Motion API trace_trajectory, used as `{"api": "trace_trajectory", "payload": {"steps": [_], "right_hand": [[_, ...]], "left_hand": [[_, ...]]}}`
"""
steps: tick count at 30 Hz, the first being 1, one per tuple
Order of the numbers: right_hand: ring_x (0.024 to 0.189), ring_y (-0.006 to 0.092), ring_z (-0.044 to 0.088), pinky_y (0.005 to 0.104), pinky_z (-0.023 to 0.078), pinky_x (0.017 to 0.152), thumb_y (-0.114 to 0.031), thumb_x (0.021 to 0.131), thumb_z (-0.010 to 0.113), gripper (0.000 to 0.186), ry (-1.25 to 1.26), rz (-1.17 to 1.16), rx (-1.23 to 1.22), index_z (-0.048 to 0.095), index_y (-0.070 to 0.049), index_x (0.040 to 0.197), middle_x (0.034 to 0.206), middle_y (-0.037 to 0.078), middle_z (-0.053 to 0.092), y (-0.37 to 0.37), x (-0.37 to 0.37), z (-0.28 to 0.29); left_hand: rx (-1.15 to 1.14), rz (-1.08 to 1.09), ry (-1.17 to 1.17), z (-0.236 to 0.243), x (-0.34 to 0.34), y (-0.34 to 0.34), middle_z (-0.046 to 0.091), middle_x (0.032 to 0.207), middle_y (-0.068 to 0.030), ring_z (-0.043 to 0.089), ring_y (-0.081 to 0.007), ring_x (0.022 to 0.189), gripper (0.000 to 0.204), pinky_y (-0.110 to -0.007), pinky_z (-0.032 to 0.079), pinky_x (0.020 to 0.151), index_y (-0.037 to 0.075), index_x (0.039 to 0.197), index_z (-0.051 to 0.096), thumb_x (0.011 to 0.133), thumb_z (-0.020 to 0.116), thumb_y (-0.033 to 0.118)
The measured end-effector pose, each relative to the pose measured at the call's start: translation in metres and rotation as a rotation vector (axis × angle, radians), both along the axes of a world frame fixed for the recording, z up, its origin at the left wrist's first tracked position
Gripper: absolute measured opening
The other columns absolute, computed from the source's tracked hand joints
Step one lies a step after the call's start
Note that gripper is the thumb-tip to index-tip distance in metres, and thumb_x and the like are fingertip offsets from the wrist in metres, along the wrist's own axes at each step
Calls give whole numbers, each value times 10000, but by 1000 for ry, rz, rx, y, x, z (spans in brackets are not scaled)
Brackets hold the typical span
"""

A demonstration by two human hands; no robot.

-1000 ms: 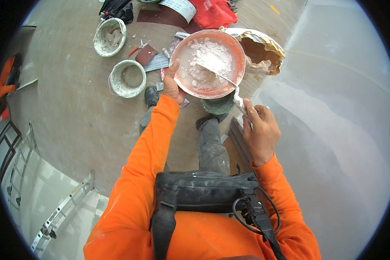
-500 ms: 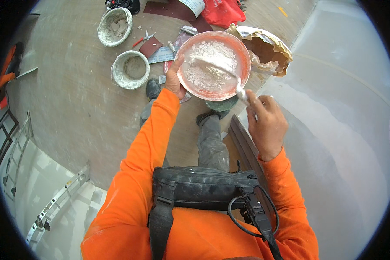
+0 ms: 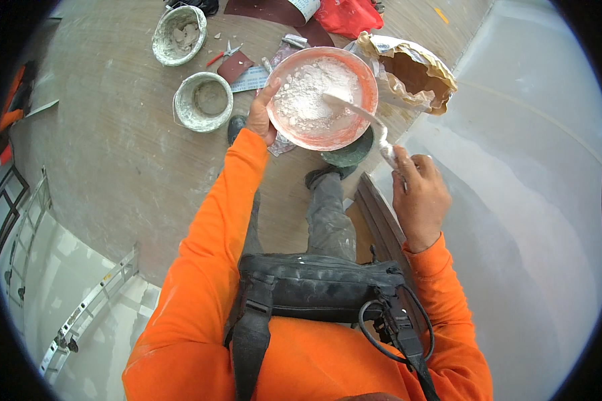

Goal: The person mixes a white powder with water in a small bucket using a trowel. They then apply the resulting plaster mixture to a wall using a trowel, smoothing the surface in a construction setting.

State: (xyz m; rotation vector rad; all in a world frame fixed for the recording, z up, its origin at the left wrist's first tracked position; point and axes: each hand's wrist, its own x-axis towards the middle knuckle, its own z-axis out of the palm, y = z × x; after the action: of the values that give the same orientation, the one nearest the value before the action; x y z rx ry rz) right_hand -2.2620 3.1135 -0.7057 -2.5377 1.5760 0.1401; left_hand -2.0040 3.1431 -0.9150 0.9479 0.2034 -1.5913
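Note:
My left hand (image 3: 261, 115) grips the left rim of a round orange-red bowl (image 3: 370, 88), with the fingers closed round its side. White powder (image 3: 314, 90) lies heaped inside over a pale, wet-looking layer. In my right hand (image 3: 419, 194), closed on its handle, is a trowel (image 3: 383, 132) with a cranked neck and a powder-coated blade. The blade reaches over the bowl's right side and touches the powder, its tip near the middle. Under the bowl, partly hidden, is a dark green bucket or tub (image 3: 350, 152).
Two plaster-crusted buckets, an upper one (image 3: 179, 37) and a lower one (image 3: 203, 101), stand at left. Red-handled pliers (image 3: 223, 55) and brown sandpaper (image 3: 235, 67) lie nearby. An open paper sack (image 3: 408, 73) sits right of the bowl. A grey wall panel (image 3: 515, 200) borders the right; ladders (image 3: 90, 309) lean lower left.
The trowel blade has swung from the bowl's left part toward its right, and my right hand has moved slightly right and down. The bowl and my left hand have shifted a little left.

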Motion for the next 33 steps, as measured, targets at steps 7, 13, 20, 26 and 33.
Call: {"api": "trace_trajectory", "payload": {"steps": [7, 13, 20, 26, 33], "right_hand": [[838, 219, 644, 349, 520, 685, -95, 768, 752, 430, 61, -27, 83, 690, -224, 1174, 949, 16, 628, 1, -6, 0], [796, 239, 639, 369, 522, 647, -129, 801, 686, 348, -24, -2, 24, 683, -212, 1139, 908, 30, 617, -15, 8, -5], [781, 233, 632, 373, 521, 644, -114, 797, 690, 358, -43, 10, 22, 667, -209, 1142, 905, 28, 600, -14, 22, -14], [825, 230, 648, 366, 527, 684, -104, 773, 734, 428, -19, 57, 121, 677, -228, 1179, 943, 33, 628, 6, 23, -4], [878, 254, 667, 343, 520, 767, -78, 823, 711, 425, -336, -425, 480, 669, -112, 1244, 1001, 107, 680, -16, -2, 2]], "left_hand": [[24, 27, -22, 0, 8, 7, 593, 1302, -167, 588, -291, 1184, 687, -427, 448, 1066, -11, 1389, 451, 871, 701, 366], [53, 6, -39, 5, 12, 8, 598, 1287, -170, 587, -295, 1186, 693, -430, 464, 1055, -7, 1390, 450, 863, 705, 363], [31, 10, -8, 4, 8, 8, 598, 1289, -169, 597, -284, 1170, 707, -417, 479, 1033, -6, 1394, 452, 866, 705, 390], [49, -28, 12, 4, 14, 8, 593, 1297, -175, 596, -284, 1172, 675, -414, 478, 1031, -22, 1389, 450, 899, 667, 387], [53, -50, 9, -4, 17, 12, 615, 1274, -160, 612, -281, 1143, 708, -414, 481, 1024, 6, 1394, 464, 867, 705, 412]]}}
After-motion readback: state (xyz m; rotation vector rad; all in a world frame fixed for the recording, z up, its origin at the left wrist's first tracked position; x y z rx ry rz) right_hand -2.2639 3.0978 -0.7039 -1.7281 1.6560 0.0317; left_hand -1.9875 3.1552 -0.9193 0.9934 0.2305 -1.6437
